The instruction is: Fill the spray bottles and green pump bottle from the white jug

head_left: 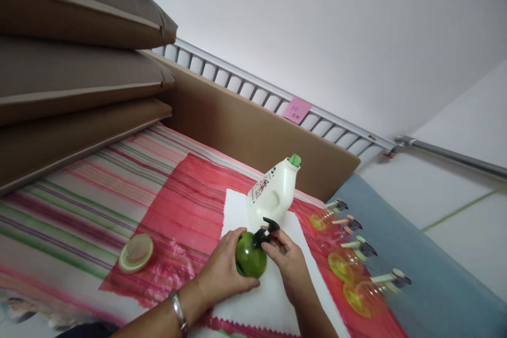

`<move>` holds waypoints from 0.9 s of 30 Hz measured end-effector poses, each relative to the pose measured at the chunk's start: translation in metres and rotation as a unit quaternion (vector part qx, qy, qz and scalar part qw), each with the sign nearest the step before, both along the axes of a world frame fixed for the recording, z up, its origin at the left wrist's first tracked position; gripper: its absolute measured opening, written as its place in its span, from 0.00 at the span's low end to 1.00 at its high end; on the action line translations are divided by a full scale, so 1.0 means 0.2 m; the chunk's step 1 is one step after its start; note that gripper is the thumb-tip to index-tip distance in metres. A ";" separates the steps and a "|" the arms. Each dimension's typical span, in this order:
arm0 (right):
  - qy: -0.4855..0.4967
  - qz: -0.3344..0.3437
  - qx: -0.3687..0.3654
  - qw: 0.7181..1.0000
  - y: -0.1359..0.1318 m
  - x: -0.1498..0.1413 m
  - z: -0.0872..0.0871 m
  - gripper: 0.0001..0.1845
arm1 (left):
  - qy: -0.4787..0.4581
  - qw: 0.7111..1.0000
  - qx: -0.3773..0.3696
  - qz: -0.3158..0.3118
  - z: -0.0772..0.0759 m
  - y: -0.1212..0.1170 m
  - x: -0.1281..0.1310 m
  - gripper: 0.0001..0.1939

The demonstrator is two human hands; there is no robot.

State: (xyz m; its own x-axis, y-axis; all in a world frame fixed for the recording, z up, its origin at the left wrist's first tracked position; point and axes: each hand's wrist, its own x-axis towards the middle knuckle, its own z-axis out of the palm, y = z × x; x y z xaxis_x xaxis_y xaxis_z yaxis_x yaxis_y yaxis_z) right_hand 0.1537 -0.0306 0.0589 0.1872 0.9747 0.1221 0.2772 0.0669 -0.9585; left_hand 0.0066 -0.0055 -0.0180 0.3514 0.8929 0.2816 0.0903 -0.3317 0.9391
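The green bottle, a small round one with a black pump sprayer on top, sits low in the middle of the view on a white cloth. The left hand cups it from nine o'clock, its fingers wrapped around the round body so that it cannot roll or turn. The right hand meets it from three o'clock, fingers pinched on the black sprayer head, a grip that suits twisting the top against the steadied body. At twelve o'clock from the hands, just beside them on the same cloth, stands a white jug with a green cap, upright and near enough to reach. At three o'clock a row of clear spray bottles lies on its sides along the red striped sheet, laid out of the way. At nine o'clock, well apart, a round pale lid rests flat on the sheet.
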 end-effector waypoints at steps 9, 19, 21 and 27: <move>-0.048 -0.120 0.036 0.991 0.03 -0.07 -0.07 0.25 | -0.006 0.999 0.011 0.033 -0.02 -0.02 0.00 0.47; 0.019 -0.089 0.029 0.995 0.00 -0.06 -0.04 0.36 | -0.017 1.000 -0.001 0.015 -0.01 -0.02 0.00 0.48; 0.048 -0.073 0.019 0.996 0.00 -0.07 -0.04 0.38 | -0.017 1.000 -0.005 0.015 -0.01 -0.02 0.00 0.48; 0.066 -0.023 0.021 0.997 0.00 -0.07 -0.03 0.43 | -0.027 1.000 -0.002 0.014 -0.01 -0.02 -0.01 0.47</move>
